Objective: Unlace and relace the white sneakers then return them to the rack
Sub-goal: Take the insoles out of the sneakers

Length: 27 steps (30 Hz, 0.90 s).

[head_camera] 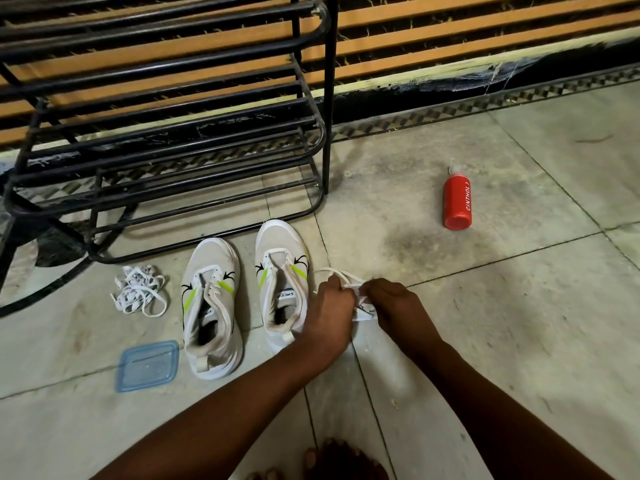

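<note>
here the left hand point(327, 311) and the right hand point(389, 303) are meeting just right of the pair, each grip pinching the flat white shoelace point(341, 273) that is bunching between them and looping out over the pale tiled floor point(485, 341). both low white mesh sneakers with lime-green side stripes are standing toes toward the black metal-tube shoe rack point(166, 133), the left sneaker point(211, 306) and the right sneaker point(281, 278) side by side, both looking unlaced, tongues loose. a second white lace, tangled in a heap point(140, 289), is lying on the floor just left of them.

the lace is probably handling as light, limp and a little slippery, so it is likely best taken near its stiff tip for threading, with the other hand keeping the slack untwisted. the sneakers are looking light and soft in the upper; taking hold at the heel collar or by the sole edge would seem safest.

the fingertips are hiding behind the knuckles, so exactly how the lace is being pinched, and whether its tips are free or knotted, is not showing. the right sneaker's heel is being covered by the left wrist, and the rack's upper shelves are being cut off.
</note>
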### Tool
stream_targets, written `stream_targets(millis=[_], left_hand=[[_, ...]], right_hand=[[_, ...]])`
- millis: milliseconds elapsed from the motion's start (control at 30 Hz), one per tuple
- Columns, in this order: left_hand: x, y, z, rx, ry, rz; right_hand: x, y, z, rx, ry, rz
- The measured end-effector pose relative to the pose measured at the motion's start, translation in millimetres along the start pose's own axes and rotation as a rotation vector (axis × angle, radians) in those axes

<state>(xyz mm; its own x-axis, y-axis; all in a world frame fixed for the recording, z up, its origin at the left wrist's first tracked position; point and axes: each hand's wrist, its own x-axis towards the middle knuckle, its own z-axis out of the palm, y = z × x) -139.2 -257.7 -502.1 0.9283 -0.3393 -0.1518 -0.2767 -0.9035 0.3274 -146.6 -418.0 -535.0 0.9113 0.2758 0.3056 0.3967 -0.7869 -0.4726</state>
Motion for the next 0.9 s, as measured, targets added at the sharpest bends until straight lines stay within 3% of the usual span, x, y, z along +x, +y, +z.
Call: stream_targets(millis=[167, 267, 367, 467, 600, 700, 900], left_hand=[[-9.4, 6.7, -4.6, -0.032, 0.035, -0.054], [-16.1, 10.3, -7.1, 0.095, 0.034, -0.141], [-14.2, 11.5, -12.4, 0.299, -0.025, -0.026], [-7.9, 4.5, -4.7, 0.424, 0.023, -0.021], [-10.4, 9.1, -9.0, 0.394, -0.071, -0.085], [-6.3, 5.2, -2.2, 0.354, 0.002, -0.065], [-9.9, -0.3, -1.9, 0.246, -0.008, 0.008]], right_hand=[[4.9, 1.3, 2.8, 0.094, 0.050, 0.106], [4.4, 5.3, 7.7, 0.118, 0.106, 0.153], [2.5, 8.7, 9.8, 0.115, 0.108, 0.170], [3.8, 7.9, 8.0, 0.071, 0.115, 0.120], [1.4, 9.6, 8.9, 0.022, -0.003, 0.076], [0.5, 9.3, 9.1, -0.033, -0.083, 0.053], [5.2, -4.9, 4.7, 0.033, -0.021, 0.101]])
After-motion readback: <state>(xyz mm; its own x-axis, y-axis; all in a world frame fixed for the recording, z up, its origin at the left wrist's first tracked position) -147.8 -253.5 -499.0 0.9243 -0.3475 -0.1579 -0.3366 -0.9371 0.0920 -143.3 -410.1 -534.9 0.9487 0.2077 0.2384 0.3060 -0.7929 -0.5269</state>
